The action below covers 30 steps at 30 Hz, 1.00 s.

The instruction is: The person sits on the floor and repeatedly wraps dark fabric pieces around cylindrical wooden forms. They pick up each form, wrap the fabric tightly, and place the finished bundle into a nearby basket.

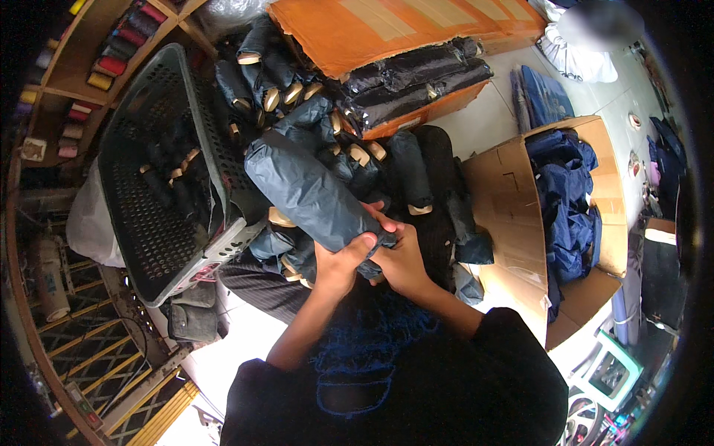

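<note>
Both hands grip the lower end of a thick roll in dark blue-grey, shiny fabric (305,189). It lies slantwise above my lap, its far end toward the upper left. My left hand (338,264) wraps its near end from the left, thumb on top. On the right side of that end, my right hand (400,256) is closed, fingers curled over the cloth; its inner fingers are partly hidden. Several smaller fabric-covered rolls with beige ends lie around and beyond the held one, among them a roll (409,171) by my right leg.
A dark perforated basket (141,245) holds similar dark pieces at left. An open cardboard box (506,215) with navy fabric (561,201) stands right. Beyond the pile is an orange carton (349,33) with black-wrapped packs (401,85). Thread spools (111,65) fill shelves upper left; a person (591,52) is upper right.
</note>
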Available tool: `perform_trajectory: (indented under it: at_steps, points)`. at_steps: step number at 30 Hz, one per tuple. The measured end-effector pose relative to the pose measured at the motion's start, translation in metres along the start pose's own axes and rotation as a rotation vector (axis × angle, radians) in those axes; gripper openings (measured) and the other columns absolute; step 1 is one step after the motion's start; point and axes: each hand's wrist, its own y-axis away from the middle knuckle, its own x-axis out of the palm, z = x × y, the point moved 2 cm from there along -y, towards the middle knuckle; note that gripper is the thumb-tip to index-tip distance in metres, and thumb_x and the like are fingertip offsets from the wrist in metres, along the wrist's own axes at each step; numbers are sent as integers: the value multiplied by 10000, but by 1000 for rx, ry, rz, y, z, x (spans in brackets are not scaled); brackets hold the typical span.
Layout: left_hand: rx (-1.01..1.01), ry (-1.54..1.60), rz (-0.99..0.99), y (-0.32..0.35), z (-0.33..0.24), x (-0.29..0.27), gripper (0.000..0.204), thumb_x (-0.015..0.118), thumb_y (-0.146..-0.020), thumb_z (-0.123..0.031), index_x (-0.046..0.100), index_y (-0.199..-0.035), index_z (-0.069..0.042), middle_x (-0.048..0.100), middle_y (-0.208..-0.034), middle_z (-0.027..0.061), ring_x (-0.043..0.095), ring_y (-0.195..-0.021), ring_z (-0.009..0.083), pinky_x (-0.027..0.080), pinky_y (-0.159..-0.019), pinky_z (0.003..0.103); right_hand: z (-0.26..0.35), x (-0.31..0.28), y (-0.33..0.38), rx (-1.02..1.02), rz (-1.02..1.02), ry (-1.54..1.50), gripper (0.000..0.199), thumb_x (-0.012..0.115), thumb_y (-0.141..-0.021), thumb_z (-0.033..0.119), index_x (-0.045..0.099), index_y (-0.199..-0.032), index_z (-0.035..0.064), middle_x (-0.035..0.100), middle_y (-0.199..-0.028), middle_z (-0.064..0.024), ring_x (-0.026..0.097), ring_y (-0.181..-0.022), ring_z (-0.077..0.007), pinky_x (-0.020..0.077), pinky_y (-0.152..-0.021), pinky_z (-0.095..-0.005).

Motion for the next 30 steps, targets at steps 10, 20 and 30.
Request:
perform_trajectory:
  at_steps: [10, 20, 30]
  points:
    - [6, 36, 18, -22, -23, -19, 686, 684, -751, -428, 407, -1194, 16, 573, -918, 158, 623, -878, 305, 376, -1014, 505, 6, -5, -11, 265, 368, 120, 363, 623, -870, 210, 540, -1166, 17, 623, -873, -39, 580, -767, -97, 473, -631, -247]
    - [-83, 21, -7, 1, 9, -15, 466, 707, -779, -220, 502, -1089, 61, 640, -855, 164, 594, -1007, 282, 416, -954, 410, -7, 3, -5, -115, 117, 154, 330, 538, -847, 88, 529, -1166, 7, 631, -881, -104, 610, -858, -163, 468, -747, -294]
    - [77, 21, -180, -10, -9, -42, 626, 701, -804, -282, 389, -1260, 13, 543, -1168, 203, 568, -1044, 305, 445, -940, 410, -1, -19, -25, -36, 402, 497, 417, 569, -894, 157, 411, -1255, 20, 622, -969, -100, 625, -835, -177, 484, -736, -316]
